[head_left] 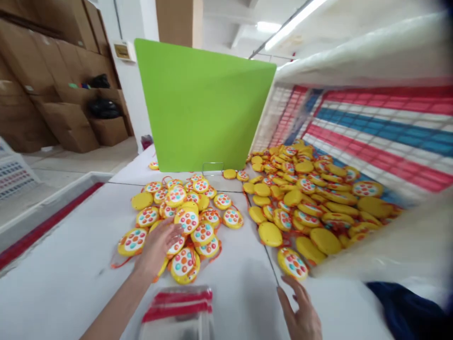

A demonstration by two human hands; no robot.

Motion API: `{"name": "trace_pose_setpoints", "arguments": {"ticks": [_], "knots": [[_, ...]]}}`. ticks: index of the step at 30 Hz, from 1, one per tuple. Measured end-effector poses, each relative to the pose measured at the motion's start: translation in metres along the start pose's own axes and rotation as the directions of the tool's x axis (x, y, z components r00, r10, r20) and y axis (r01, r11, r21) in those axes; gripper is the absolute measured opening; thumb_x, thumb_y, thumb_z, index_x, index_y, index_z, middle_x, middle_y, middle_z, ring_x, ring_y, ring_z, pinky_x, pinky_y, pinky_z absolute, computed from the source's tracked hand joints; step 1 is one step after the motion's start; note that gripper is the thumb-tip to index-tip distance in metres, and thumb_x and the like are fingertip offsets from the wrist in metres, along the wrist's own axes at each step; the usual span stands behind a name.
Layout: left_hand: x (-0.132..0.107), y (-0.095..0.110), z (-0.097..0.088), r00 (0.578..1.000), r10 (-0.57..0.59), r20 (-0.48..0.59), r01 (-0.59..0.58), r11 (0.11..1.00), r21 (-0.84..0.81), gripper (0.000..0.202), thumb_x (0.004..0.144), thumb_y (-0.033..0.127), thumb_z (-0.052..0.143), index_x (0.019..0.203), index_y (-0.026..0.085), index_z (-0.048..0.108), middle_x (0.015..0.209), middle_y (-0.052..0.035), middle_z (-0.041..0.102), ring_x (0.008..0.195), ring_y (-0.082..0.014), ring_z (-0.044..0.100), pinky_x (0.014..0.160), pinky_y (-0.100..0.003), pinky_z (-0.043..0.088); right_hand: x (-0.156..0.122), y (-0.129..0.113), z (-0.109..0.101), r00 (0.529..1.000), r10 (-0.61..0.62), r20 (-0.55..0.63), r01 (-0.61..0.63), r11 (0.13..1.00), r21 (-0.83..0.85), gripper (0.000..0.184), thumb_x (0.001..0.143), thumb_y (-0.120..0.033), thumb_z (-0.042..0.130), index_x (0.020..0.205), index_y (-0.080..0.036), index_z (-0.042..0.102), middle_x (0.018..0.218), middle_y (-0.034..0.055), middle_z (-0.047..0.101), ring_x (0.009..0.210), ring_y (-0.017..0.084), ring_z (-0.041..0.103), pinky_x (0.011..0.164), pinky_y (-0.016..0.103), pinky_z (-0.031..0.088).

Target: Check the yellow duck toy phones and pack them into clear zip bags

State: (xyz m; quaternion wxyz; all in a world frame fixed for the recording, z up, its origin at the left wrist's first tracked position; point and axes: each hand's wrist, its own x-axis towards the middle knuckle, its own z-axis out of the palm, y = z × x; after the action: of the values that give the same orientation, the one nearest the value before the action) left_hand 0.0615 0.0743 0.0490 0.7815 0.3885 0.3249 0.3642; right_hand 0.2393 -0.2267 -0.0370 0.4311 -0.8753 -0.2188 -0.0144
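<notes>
A pile of round yellow toys with coloured dots (187, 215) lies on the white table (71, 264). My left hand (157, 248) rests flat on the near edge of this pile, fingers stretched out over the toys. My right hand (300, 311) hovers open near the front edge, fingertips just below one yellow toy (293, 264). A bigger heap of the same toys (311, 203) spills from a striped woven bag (382, 137) on the right.
A stack of clear bags with red strips (180, 309) lies at the front. A green divider board (201, 104) stands at the back of the table. Cardboard boxes (53, 85) line the far left wall.
</notes>
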Motion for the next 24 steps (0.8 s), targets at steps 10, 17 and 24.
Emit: {"name": "trace_pose_setpoints", "arguments": {"ticks": [10, 17, 24], "knots": [[-0.072, -0.037, -0.035, 0.997, -0.055, -0.059, 0.073, 0.927, 0.369, 0.04, 0.065, 0.045, 0.07, 0.09, 0.015, 0.063, 0.077, -0.0056, 0.068, 0.076, -0.0199, 0.062, 0.066, -0.026, 0.048, 0.073, 0.051, 0.009, 0.92, -0.386, 0.059, 0.331, 0.689, -0.645, 0.05, 0.084, -0.045, 0.035, 0.12, -0.013, 0.046, 0.116, 0.0198, 0.049, 0.111, 0.039, 0.044, 0.078, 0.049, 0.046], [-0.095, -0.064, -0.037, 0.984, -0.178, -0.012, 0.17, 0.914, 0.368, 0.044, 0.064, 0.054, 0.068, 0.086, 0.016, 0.062, 0.074, -0.0053, 0.067, 0.073, -0.0191, 0.061, 0.065, -0.025, 0.047, 0.05, 0.068, 0.008, 0.885, -0.454, 0.101, 0.416, 0.675, -0.61, 0.044, 0.076, -0.032, 0.041, 0.116, -0.016, 0.048, 0.108, 0.0134, 0.054, 0.096, 0.032, 0.053, 0.083, 0.044, 0.044], [-0.107, -0.084, -0.017, 0.952, -0.271, 0.145, 0.191, 0.892, 0.41, 0.048, 0.061, 0.061, 0.067, 0.086, 0.021, 0.065, 0.077, -0.0048, 0.066, 0.073, -0.0182, 0.06, 0.067, -0.026, 0.047, 0.057, 0.05, 0.006, 0.987, -0.137, 0.088, 0.161, 0.896, -0.414, 0.045, 0.066, -0.042, 0.05, 0.103, -0.017, 0.054, 0.107, 0.0142, 0.055, 0.093, 0.033, 0.057, 0.077, 0.045, 0.047]]}}
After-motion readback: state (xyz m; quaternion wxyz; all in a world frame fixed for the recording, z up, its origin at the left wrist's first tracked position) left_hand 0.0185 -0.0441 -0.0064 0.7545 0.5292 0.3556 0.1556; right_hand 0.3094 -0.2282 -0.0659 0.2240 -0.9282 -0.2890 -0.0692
